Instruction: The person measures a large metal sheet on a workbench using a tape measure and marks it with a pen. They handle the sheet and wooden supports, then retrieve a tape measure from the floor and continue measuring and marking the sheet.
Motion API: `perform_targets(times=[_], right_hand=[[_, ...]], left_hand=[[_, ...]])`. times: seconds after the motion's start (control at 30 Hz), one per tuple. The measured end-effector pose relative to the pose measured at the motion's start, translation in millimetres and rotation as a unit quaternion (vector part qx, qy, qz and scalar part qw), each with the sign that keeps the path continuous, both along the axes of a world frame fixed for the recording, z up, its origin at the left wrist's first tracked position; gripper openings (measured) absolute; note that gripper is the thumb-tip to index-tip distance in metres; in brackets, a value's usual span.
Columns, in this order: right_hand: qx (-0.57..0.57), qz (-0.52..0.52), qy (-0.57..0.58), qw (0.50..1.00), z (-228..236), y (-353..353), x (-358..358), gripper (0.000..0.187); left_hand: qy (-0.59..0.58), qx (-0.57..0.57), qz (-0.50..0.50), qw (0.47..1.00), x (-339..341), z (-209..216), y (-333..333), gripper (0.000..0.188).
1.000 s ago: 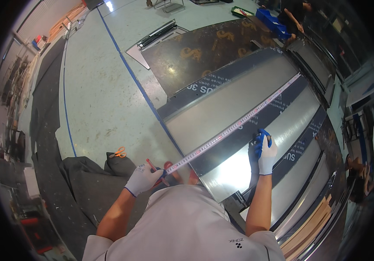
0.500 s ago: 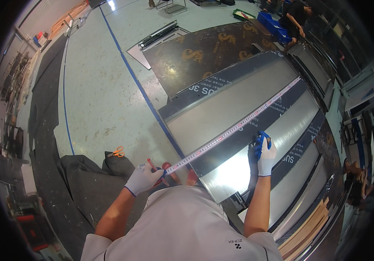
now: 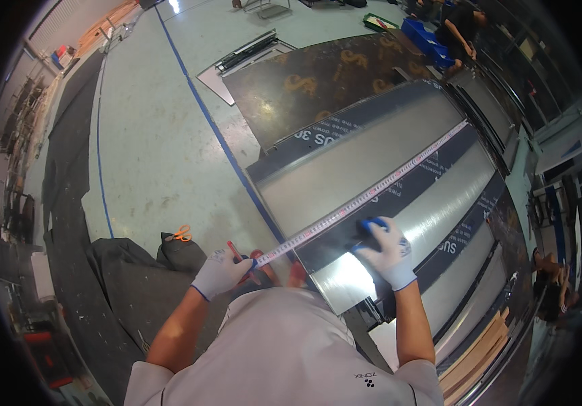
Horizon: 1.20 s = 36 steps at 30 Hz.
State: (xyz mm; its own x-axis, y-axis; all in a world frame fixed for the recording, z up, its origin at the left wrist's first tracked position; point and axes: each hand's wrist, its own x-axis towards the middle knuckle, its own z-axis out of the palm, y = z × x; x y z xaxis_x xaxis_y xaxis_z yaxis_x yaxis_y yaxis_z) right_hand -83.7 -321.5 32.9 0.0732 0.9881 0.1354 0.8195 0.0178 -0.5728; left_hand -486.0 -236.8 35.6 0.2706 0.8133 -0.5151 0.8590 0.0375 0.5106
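Note:
My left hand (image 3: 218, 274), in a white glove with blue fingertips, is closed on the near end of a steel tape measure (image 3: 345, 212). A red pen (image 3: 234, 250) sticks up from the same hand. The blade runs straight over a metal panel (image 3: 311, 183) to its far right edge. My right hand (image 3: 390, 254), gloved alike, is over the panel just right of the tape. Its thumb and fingers are apart, with nothing visible in them; the fingertips are slightly blurred. Dark printed protective film (image 3: 324, 252) covers strips of the panel.
Orange scissors (image 3: 181, 233) lie on dark cloth (image 3: 122, 271) at left. Wooden strips (image 3: 477, 358) are at lower right. Beyond the panel lies a brown patterned board (image 3: 264, 91). A co-worker (image 3: 458, 30) is beside blue bins (image 3: 423, 39) at the far right.
My right hand has moved left and nearer to me, toward the tape, and its thumb and fingers have spread. The left hand keeps its hold on the tape, almost unmoved.

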Motion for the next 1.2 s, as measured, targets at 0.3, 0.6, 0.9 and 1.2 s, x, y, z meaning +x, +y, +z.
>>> perform_targets(times=[0.3, 0.6, 0.9, 1.2], right_hand=[[-0.127, 0.245, -0.159, 0.948, 21.4, 33.8, -23.0, 0.08], [-0.163, 0.28, -0.177, 0.929, 26.3, 42.0, -37.5, 0.08], [-0.127, 0.246, -0.139, 0.951, 11.2, 33.4, -31.0, 0.083], [-0.019, 0.18, -0.092, 0.979, -11.9, 13.8, -34.9, 0.072]], left_hand=[[-0.035, 0.088, -0.119, 0.988, -12.8, -20.6, 4.5, 0.033], [-0.028, 0.009, 0.004, 1.0, 7.4, -5.4, 13.7, 0.03], [-0.106, 0.001, -0.012, 0.994, 2.5, -6.4, 10.6, 0.029], [-0.06, 0.274, -0.306, 0.91, -19.6, -40.3, 24.3, 0.027]])
